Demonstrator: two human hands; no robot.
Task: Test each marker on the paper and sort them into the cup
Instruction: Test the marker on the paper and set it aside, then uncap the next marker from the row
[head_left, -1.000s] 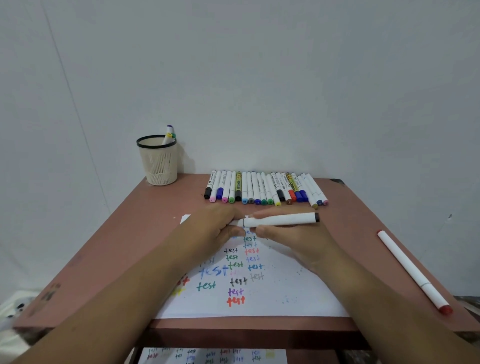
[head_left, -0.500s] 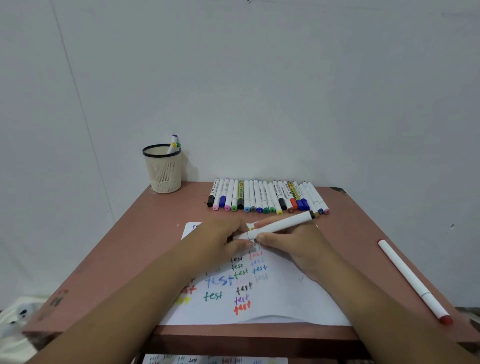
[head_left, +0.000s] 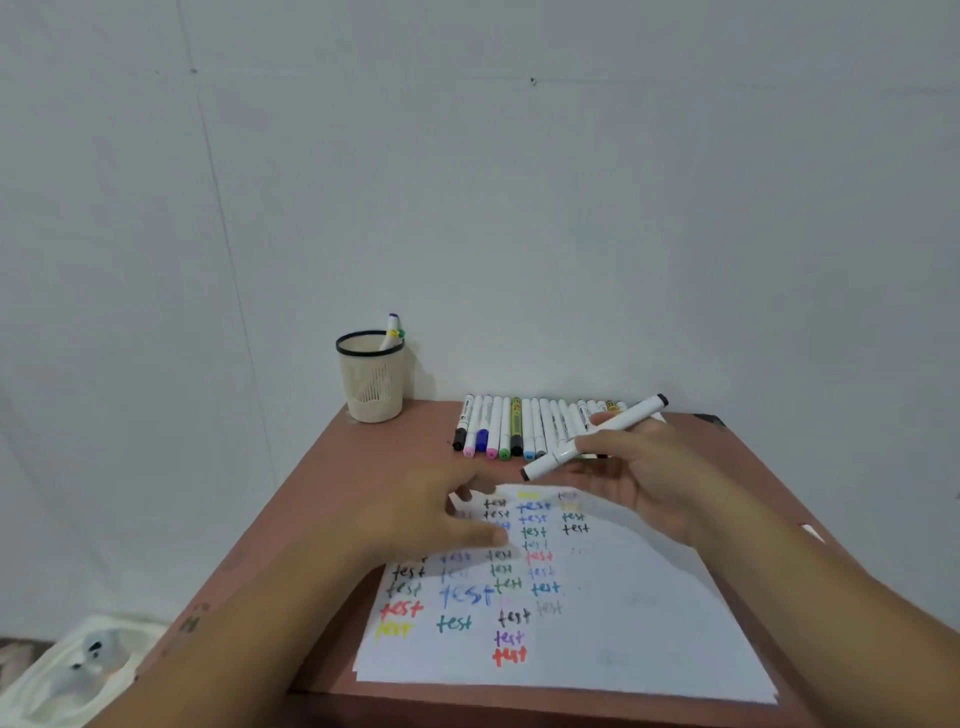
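- The reddish-brown wooden table (head_left: 363, 467) fills the lower centre of the frame, and the view sits further left and higher than a second ago, so the red-capped marker at the table's right edge has slipped out of sight.
- The white sheet of paper (head_left: 649, 623) covered in coloured "test" words lies in the lower middle, with blank room on its right half.
- The right hand (head_left: 649, 483), right of centre, is palm-up above the paper's far edge; its fingers curl around the white marker with black caps (head_left: 595, 436), which has tilted from level to a steep slant, far end up toward the upper right.
- The left hand (head_left: 441, 514), centre-left, has let go of that marker; a second ago both hands gripped it. Now it hovers spread and empty just above the paper's top-left corner.
- My read: the cap is back on and the marker is ready for sorting.
- The cream mesh cup with a black rim (head_left: 371, 379) stands upper left of centre at the table's far corner, with a few markers poking out.
- The row of untested white markers (head_left: 519, 426) lies side by side behind the hands.
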